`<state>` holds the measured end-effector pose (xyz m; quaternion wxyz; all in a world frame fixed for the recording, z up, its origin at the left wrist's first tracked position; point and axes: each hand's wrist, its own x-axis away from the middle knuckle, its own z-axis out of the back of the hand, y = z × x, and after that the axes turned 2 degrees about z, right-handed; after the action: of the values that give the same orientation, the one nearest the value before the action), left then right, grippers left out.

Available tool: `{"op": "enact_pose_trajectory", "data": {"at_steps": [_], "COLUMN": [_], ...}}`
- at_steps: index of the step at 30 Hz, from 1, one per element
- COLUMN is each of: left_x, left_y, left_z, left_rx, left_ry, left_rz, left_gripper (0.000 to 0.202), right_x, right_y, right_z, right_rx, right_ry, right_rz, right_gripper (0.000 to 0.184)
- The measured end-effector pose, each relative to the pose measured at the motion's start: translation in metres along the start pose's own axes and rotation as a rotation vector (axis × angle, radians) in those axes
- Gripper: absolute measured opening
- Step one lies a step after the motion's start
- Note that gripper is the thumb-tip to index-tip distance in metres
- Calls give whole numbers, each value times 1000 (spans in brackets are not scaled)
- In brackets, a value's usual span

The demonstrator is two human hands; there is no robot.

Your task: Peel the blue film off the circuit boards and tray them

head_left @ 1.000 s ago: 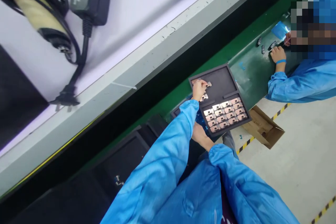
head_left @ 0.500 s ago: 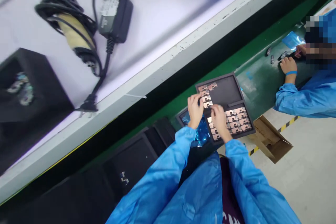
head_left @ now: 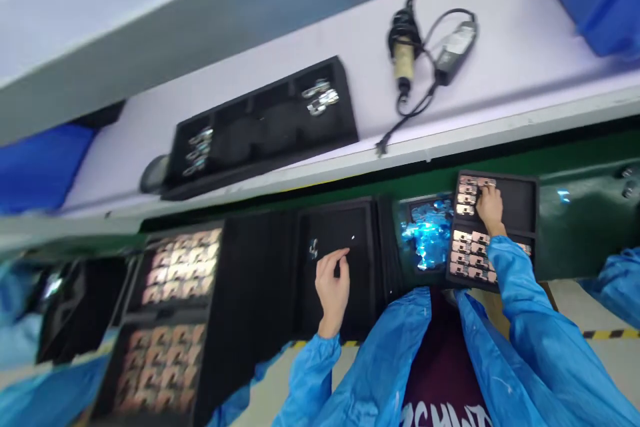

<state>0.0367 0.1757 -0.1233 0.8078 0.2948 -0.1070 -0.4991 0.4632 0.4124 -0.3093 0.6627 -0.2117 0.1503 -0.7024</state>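
Right hand (head_left: 491,208) has its fingers bunched down on small copper-and-silver metal plates (head_left: 467,195) in rows along the left side of a dark rectangular foam tray (head_left: 523,213); fingertips hide any pinch, can't tell. Left hand (head_left: 333,293), loosely curled, is left of that tray, above a black rectangular tray (head_left: 360,227), near a tiny metal piece (head_left: 313,248); can't tell if it holds anything.

blue bin (head_left: 585,0) cut off, small tray part (head_left: 313,248) unclear

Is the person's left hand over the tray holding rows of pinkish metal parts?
No, the left hand is over a nearly bare black tray; the right hand is at the parts tray.
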Motion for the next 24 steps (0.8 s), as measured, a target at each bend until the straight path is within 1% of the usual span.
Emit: {"op": "enact_pose_trajectory", "data": {"at_steps": [2, 3, 5, 6, 8, 10, 13, 16, 20, 22, 24], "left_x": [-7, -12, -23, -29, -38, -45, -49, -50, -52, -54, -58], "left_y": [-21, -33, -59, -71, -91, -101, -100, -93, -86, -84, -83], "left_z": [13, 18, 23, 24, 21, 13, -4, -22, -39, -40, -35], "left_rx": [-138, -225, -276, -291, -307, -320, -320, -295, -244, -205, -146], "left_ry": [44, 27, 35, 38, 39, 42, 49, 60, 106, 132, 154], "left_rz": [107, 191, 306, 354, 421, 462, 498, 546, 637, 678, 713], "left_gripper": [33, 35, 35, 37, 41, 44, 42, 42, 41, 35, 28], "right_x": [4, 7, 17, 25, 48, 77, 120, 150, 167, 171, 171], "right_y": [0, 0, -2, -5, -14, -29, -56, -80, -98, -104, -110], "right_z": [6, 8, 9, 8, 5, 2, 0, 1, 9, 14, 17], "right_rx": [-2, -9, -28, -51, -135, -236, -326, -364, -371, -365, -363], "right_ry": [-3, 16, 73, 101, 117, 76, -28, -105, -160, -173, -179], "right_rz": [32, 33, 20, 28, 97, 197, 274, 285, 289, 288, 298], "right_gripper": [46, 47, 49, 50, 49, 46, 45, 47, 48, 48, 47]}}
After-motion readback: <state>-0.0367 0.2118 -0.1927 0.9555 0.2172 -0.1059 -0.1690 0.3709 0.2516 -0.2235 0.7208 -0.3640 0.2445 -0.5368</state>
